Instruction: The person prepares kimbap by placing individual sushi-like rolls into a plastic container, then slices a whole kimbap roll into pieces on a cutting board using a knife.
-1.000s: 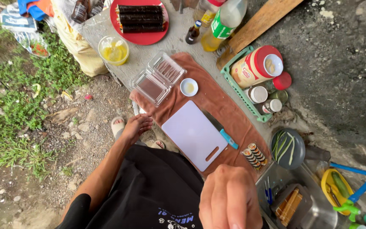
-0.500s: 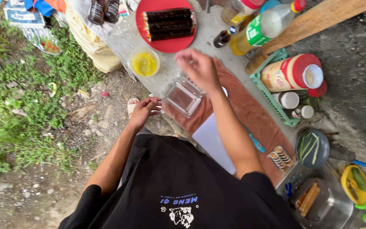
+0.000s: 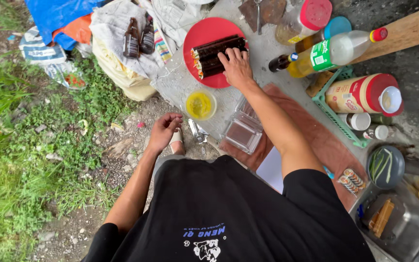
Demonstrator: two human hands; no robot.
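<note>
Red plate (image 3: 197, 36) on the concrete slab carries dark seaweed rolls (image 3: 213, 54); right hand (image 3: 237, 67) lies on them, fingers spread flat, not closed. Clear plastic box (image 3: 244, 131) sits open, seemingly empty. Small clear cup (image 3: 200, 105) holds yellow liquid. Left hand (image 3: 164, 129) hangs loosely curled, holding nothing, over the gravel.

I'm looking at an outdoor food-prep spot: grass (image 3: 6, 160) left, concrete slab (image 3: 267, 48) far, sauce bottles (image 3: 335, 51) right
</note>
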